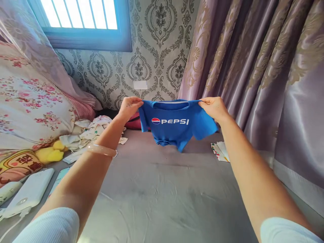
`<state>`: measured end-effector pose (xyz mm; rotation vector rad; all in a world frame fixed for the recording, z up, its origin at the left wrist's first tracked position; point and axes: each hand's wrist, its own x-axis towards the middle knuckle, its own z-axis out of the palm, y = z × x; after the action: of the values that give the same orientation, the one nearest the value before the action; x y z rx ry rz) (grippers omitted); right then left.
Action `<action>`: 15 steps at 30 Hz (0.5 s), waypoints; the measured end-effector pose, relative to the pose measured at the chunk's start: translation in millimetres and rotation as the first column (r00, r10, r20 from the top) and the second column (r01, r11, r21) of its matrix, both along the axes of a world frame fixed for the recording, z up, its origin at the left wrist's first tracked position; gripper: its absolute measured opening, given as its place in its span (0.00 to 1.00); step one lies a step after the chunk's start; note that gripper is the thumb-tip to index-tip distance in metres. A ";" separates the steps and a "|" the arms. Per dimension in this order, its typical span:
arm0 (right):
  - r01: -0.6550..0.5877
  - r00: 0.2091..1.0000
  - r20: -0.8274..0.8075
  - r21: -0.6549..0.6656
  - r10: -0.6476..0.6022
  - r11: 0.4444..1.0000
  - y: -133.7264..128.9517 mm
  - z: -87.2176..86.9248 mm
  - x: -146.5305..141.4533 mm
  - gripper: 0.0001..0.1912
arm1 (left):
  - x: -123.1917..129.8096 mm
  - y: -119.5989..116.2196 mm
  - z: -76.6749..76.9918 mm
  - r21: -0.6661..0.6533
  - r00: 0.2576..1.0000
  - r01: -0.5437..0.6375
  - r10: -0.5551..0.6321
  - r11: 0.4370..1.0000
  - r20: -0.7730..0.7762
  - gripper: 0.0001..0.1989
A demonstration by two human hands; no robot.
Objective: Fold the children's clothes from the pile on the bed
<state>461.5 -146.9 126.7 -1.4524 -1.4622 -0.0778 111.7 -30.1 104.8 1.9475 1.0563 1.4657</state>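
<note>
A small blue shirt [174, 130] with a white PEPSI print and a round red, white and blue logo hangs stretched between my hands, its front towards me. My left hand [130, 106] pinches it at the left shoulder, and my right hand [214, 107] pinches the right shoulder. Both arms reach forward over the grey sheet [162, 189]. The short sleeves droop on each side, and the bottom edge hangs bunched above the sheet.
Crumpled light clothes [95, 130] lie at the left, near a yellow plush toy [52, 152]. A white power bank [31, 190] with a cable is nearer me. Folded cloth [220, 151] lies beside my right forearm. Purple curtains [265, 67] hang at the right.
</note>
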 end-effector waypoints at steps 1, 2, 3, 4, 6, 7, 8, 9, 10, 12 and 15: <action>0.018 1.000 -0.002 -0.009 -0.018 1.000 0.5 0.3 0.5 0.20 | 0.1 -2.4 0.3 0.001 1.000 -0.009 0.009 1.000 0.023 0.14; 0.034 0.999 0.000 -0.018 -0.034 0.999 0.7 1.0 0.5 0.19 | 0.2 -4.7 0.6 0.004 0.999 -0.015 0.015 1.000 0.037 0.14; 0.045 0.999 0.008 -0.025 -0.045 0.999 0.7 1.9 0.1 0.19 | 0.0 -6.7 1.0 0.004 0.999 -0.014 0.014 1.000 0.040 0.14; 0.051 0.999 0.021 -0.030 -0.050 0.998 0.4 2.9 -0.5 0.19 | -0.4 -8.4 1.3 0.002 0.999 -0.008 0.008 1.000 0.036 0.14; 0.058 0.998 0.042 -0.025 -0.057 0.998 -0.8 5.1 -1.7 0.18 | -2.5 -10.3 1.9 0.012 1.000 -0.009 0.009 1.000 0.028 0.14; 0.061 0.997 0.049 -0.019 -0.060 0.998 -1.9 6.1 -2.4 0.18 | -4.1 -10.7 2.4 0.024 1.000 -0.018 0.017 1.000 0.024 0.14; 0.063 0.997 0.056 -0.015 -0.062 0.998 -3.3 7.0 -3.0 0.17 | -6.1 -11.0 3.1 0.037 0.999 -0.029 0.028 0.999 0.020 0.14; 0.064 0.996 0.064 -0.016 -0.063 0.998 -5.0 8.1 -3.9 0.17 | -8.1 -11.4 4.0 0.050 0.999 -0.043 0.042 0.998 0.015 0.14; 0.068 0.995 0.075 -0.019 -0.067 0.997 -7.4 9.2 -5.2 0.16 | -10.2 -12.4 5.4 0.062 0.998 -0.058 0.058 0.996 0.009 0.14; 0.085 0.991 0.110 -0.030 -0.081 0.996 -14.2 12.1 -10.0 0.15 | -13.9 -17.0 9.2 0.085 0.995 -0.097 0.098 0.992 -0.005 0.13; 0.161 0.972 0.179 -0.022 -0.154 0.987 -30.6 17.5 -24.8 0.14 | -18.3 -33.1 16.6 0.133 0.982 -0.181 0.187 0.974 -0.039 0.12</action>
<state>436.6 -177.6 144.2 -1.6239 -1.4935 -0.2865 93.4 -63.2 121.4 2.0313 1.2202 1.6273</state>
